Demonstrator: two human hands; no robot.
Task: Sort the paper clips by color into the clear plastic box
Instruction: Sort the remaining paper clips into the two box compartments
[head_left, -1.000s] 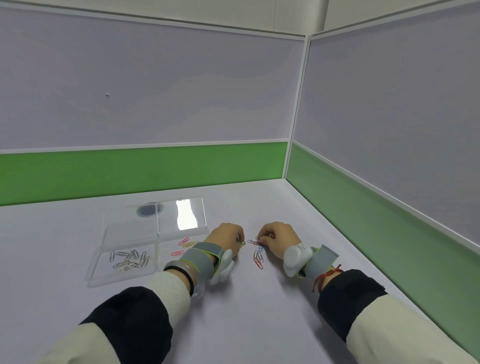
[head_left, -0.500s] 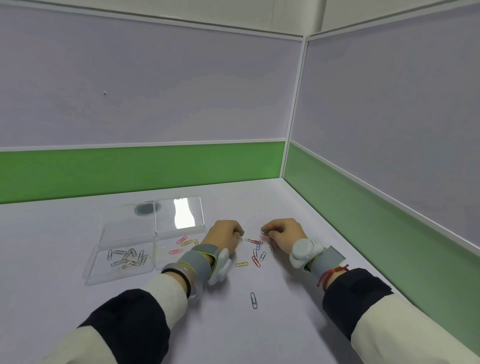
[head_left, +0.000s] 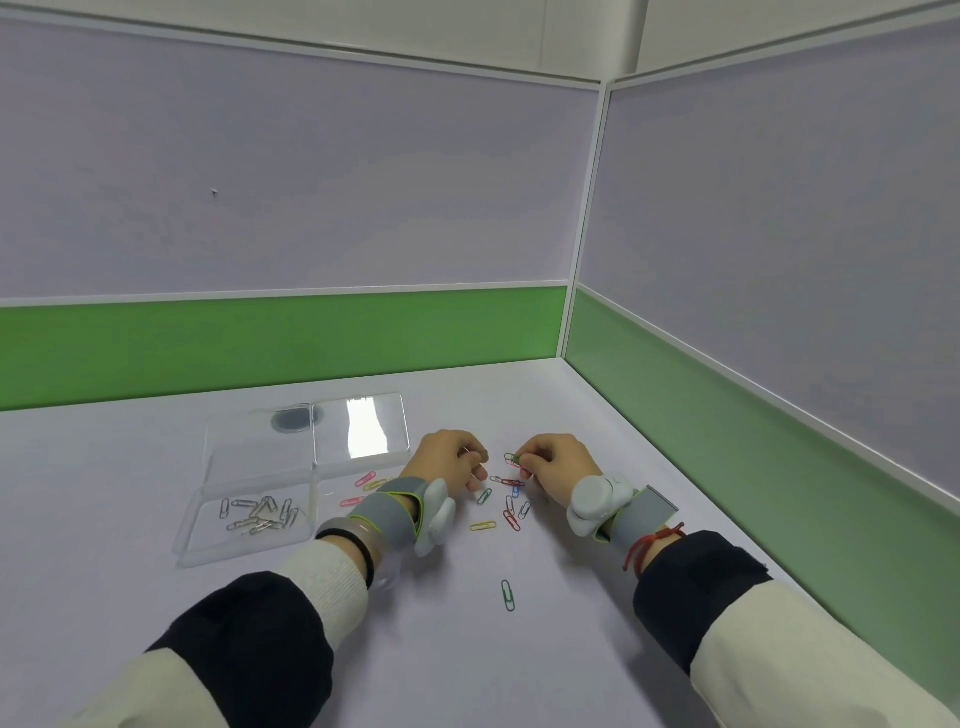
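A clear plastic box (head_left: 197, 540) lies open on the white table, its lid flat behind it. Several silver clips (head_left: 258, 514) fill its left compartment; pink and yellow clips (head_left: 365, 480) lie in the right one. My left hand (head_left: 449, 462) has curled fingers pinching a small clip, right of the box. My right hand (head_left: 558, 467) pinches green and red clips (head_left: 513, 459) at its fingertips. Between and below both hands lies a loose pile of coloured clips (head_left: 509, 506). One green clip (head_left: 508, 595) lies alone nearer to me.
Partition walls with green bands close off the table at the back and right (head_left: 727, 441). The box lid (head_left: 358, 428) lies just beyond my left hand. Both wrists carry grey straps with white devices.
My right hand has lifted slightly, with green and red clips now in its fingertips. Yellow and green clips have appeared on the table nearer me. My left hand barely moved.
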